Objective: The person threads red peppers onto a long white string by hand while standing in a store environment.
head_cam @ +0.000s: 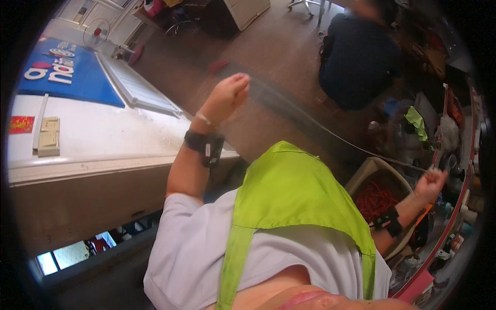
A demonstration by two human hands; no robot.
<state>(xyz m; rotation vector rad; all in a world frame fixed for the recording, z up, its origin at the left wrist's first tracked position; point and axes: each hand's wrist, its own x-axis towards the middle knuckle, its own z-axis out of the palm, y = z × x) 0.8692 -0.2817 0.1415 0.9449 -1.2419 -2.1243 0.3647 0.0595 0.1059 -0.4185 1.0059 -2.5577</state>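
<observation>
A long, thin, pale strip or cord (348, 144) runs through the air between my two hands, sagging a little. My left hand (229, 95) is raised ahead of me with its fingers closed at one end of the strip. Far out to the right, my right hand (429, 186) closes on the other end. Motion blur hides the exact grip of both hands. Below the right forearm stands a beige bin (362, 169) holding tangled red strips (376, 199).
A white-topped table (155, 135) on the left bears a blue sign panel (77, 79), a white frame (135, 87) and beige pieces (49, 135). A person in dark clothing (358, 62) is low down ahead right. A cluttered red-edged shelf (451, 221) lines the right.
</observation>
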